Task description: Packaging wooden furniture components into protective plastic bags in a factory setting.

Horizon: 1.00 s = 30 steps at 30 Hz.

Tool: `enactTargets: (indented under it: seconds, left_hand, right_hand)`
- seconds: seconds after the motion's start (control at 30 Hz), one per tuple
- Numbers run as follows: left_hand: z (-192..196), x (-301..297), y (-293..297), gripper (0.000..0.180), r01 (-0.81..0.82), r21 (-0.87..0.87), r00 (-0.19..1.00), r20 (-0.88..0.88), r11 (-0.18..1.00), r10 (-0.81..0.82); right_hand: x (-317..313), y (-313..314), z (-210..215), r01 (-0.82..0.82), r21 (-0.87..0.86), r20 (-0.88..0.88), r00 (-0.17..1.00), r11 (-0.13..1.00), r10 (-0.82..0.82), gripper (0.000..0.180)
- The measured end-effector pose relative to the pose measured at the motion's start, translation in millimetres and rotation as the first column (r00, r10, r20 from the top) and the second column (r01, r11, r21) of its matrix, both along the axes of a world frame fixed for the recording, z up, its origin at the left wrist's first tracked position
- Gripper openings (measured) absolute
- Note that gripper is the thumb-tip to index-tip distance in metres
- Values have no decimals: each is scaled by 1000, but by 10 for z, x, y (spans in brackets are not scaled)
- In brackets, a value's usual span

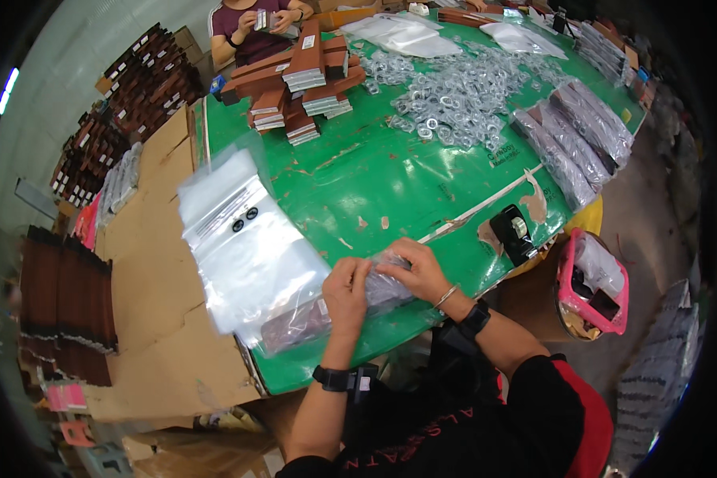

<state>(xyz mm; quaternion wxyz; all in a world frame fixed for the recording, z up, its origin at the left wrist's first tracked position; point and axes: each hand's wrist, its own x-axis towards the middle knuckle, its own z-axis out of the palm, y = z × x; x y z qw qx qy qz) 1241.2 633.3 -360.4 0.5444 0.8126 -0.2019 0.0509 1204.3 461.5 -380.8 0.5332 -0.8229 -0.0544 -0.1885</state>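
A clear plastic bag (291,333) lies along the table's near edge with a long brown piece inside it. My left hand (346,291) pinches the bag's upper edge, thumb and fingers together. Close beside it, my right hand (418,271) has its fingers closed on the crumpled end of the same bag. Part of the bag and its contents is hidden under my hands. To the left lies a stack of flat clear bags (255,263), with two small black round marks on the top one.
Brown bars (307,64) are piled at the far left, near another person (251,36). Loose small clear packets (462,95) heap at the back. Wrapped bundles (573,143) sit right, above a black tape dispenser (514,235) and pink basket (566,275). Cardboard (155,263) covers the left.
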Motion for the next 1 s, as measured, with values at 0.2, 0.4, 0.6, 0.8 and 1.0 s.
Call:
enactTargets:
  seconds: [0.2, 0.4, 0.6, 0.8, 1.0]
  left_hand:
    - [-34, -5, -56, 18, -94, 49, 994, 66, 994, 91]
    - [-102, 5, -98, 19, -176, 281, 955, 282, 943, 94]
    - [103, 79, 8, 24, -30, 521, 995, 93, 853, -21]
    - [207, 147, 25, 24, 107, 510, 974, 120, 853, -194]
    - [217, 209, -97, 18, 198, 382, 944, 172, 903, -280]
  right_hand:
    - [80, 17, 13, 7, -15, 21, 1000, 1000, -7, 25]
    - [134, -5, -99, -17, -65, 112, 993, 998, 24, 23]
    - [59, -47, -37, -12, -110, 223, 974, 994, 36, 19]
    - [-5, -59, 59, 22, -105, 362, 932, 994, 17, 17]
    - [-75, -170, 36, 70, -107, 443, 896, 992, -15, 20]
